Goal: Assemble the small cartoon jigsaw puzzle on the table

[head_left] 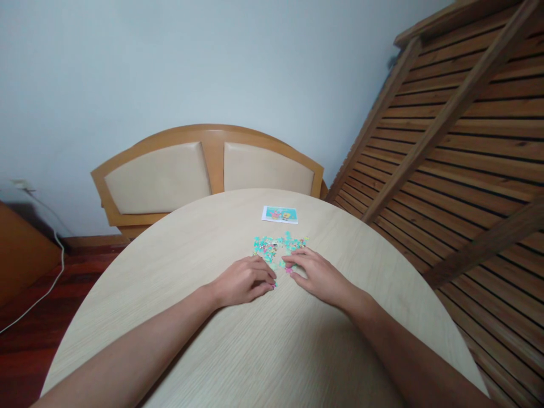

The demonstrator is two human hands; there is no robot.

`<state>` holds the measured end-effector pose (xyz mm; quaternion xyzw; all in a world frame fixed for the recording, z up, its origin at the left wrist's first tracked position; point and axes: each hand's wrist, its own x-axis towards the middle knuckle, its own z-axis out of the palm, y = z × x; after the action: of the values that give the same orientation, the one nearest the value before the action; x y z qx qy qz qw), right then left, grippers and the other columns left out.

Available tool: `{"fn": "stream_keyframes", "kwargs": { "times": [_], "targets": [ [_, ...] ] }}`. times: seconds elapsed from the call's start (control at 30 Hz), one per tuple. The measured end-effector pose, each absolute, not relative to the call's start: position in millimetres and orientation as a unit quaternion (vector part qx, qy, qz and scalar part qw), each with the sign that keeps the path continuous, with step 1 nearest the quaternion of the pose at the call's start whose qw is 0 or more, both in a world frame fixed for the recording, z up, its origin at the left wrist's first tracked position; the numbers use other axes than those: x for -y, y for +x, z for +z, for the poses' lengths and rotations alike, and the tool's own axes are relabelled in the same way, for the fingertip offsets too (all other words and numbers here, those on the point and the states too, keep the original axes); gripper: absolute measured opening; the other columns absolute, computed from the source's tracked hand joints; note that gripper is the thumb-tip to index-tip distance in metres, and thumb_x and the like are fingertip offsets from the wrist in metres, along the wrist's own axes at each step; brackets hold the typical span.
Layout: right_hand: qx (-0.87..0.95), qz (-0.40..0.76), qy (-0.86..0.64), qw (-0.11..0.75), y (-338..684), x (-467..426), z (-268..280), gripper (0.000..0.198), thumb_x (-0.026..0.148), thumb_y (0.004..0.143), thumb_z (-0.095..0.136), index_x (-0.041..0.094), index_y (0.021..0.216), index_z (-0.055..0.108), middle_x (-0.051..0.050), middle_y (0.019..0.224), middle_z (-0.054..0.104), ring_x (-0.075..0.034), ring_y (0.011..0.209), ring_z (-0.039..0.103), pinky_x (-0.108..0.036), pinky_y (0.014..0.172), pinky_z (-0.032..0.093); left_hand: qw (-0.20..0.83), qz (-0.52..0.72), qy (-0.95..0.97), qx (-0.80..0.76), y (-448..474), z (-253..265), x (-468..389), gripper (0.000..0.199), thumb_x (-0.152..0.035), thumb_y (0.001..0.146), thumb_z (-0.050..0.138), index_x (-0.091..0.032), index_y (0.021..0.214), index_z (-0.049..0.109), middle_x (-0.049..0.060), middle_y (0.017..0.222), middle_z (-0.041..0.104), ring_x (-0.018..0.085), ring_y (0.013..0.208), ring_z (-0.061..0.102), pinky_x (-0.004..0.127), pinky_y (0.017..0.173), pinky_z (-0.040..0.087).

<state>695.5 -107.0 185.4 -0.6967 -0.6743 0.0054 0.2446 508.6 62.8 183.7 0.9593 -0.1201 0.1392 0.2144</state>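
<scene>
Small jigsaw puzzle pieces (264, 245), mostly turquoise with some pink and yellow, lie in a loose heap on the pale round table (204, 238). On the near left side of the heap, my left hand (246, 280) rests with bent fingers closed on a small puzzle piece (274, 285), which shows at the thumb tip. Opposite it, my right hand (317, 275) has a pink puzzle piece (289, 270) between thumb and fingertips. Its palm hangs just over the tabletop. The fingers partly cover other pieces.
Behind the heap lies a picture card (280, 214) with a pink and a yellow cartoon figure. A padded wooden headboard (216, 136) stands beyond the table against the wall. At the right leans a slatted wooden frame (446, 136). A white cable (63, 255) hangs at the left.
</scene>
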Motion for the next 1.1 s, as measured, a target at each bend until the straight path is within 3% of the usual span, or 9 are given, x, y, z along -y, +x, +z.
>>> {"fn": "stream_keyframes", "kwargs": {
  "times": [0.27, 0.43, 0.6, 0.73, 1.0, 1.1],
  "targets": [
    [0.671, -0.003, -0.703, 0.233, 695, 108, 188, 0.027, 0.024, 0.092, 0.062, 0.022, 0.117, 0.070, -0.007, 0.108, 0.072, -0.024, 0.107, 0.061, -0.039, 0.096, 0.049, 0.217, 0.181, 0.958, 0.057, 511, 180, -64, 0.025, -0.029, 0.099, 0.052, -0.025, 0.119, 0.065, 0.005, 0.118, 0.071, 0.020, 0.115, 0.060, 0.037, 0.102, 0.048],
    [0.685, -0.014, -0.693, 0.225, 692, 108, 189, 0.027, 0.031, 0.094, 0.062, 0.022, 0.119, 0.068, -0.008, 0.114, 0.070, -0.025, 0.112, 0.058, -0.041, 0.099, 0.046, 0.172, 0.206, 0.963, -0.033, 515, 172, -71, 0.041, -0.027, 0.095, 0.054, -0.018, 0.135, 0.052, 0.012, 0.131, 0.063, 0.026, 0.124, 0.055, 0.045, 0.108, 0.045],
    [0.695, -0.008, -0.683, 0.223, 692, 109, 190, 0.031, 0.034, 0.094, 0.062, 0.022, 0.122, 0.066, -0.008, 0.118, 0.068, -0.025, 0.116, 0.055, -0.041, 0.101, 0.045, 0.142, 0.215, 0.964, -0.061, 517, 168, -75, 0.030, -0.027, 0.095, 0.054, -0.019, 0.123, 0.061, 0.010, 0.122, 0.067, 0.026, 0.119, 0.057, 0.047, 0.107, 0.044],
    [0.702, -0.011, -0.680, 0.212, 699, 113, 195, 0.023, 0.031, 0.090, 0.065, 0.024, 0.111, 0.072, -0.007, 0.114, 0.068, -0.025, 0.114, 0.056, -0.042, 0.101, 0.044, 0.140, 0.234, 0.960, -0.065, 515, 174, -74, 0.024, -0.025, 0.094, 0.053, -0.020, 0.113, 0.065, 0.009, 0.114, 0.068, 0.025, 0.111, 0.060, 0.043, 0.102, 0.046],
    [0.731, 0.032, -0.653, 0.196, 707, 118, 202, 0.014, 0.021, 0.087, 0.067, 0.025, 0.093, 0.078, -0.004, 0.101, 0.071, -0.023, 0.105, 0.058, -0.038, 0.097, 0.045, 0.173, 0.149, 0.965, 0.128, 508, 184, -61, 0.023, -0.031, 0.096, 0.055, -0.027, 0.114, 0.069, 0.005, 0.116, 0.068, 0.022, 0.109, 0.059, 0.038, 0.100, 0.043],
    [0.723, 0.047, -0.659, 0.201, 707, 119, 202, 0.008, 0.023, 0.087, 0.068, 0.024, 0.086, 0.076, -0.003, 0.091, 0.072, -0.022, 0.099, 0.059, -0.036, 0.092, 0.046, 0.162, 0.145, 0.967, 0.133, 509, 183, -59, 0.021, -0.032, 0.097, 0.056, -0.028, 0.112, 0.071, 0.004, 0.116, 0.069, 0.022, 0.109, 0.059, 0.038, 0.099, 0.042]
  ]
}}
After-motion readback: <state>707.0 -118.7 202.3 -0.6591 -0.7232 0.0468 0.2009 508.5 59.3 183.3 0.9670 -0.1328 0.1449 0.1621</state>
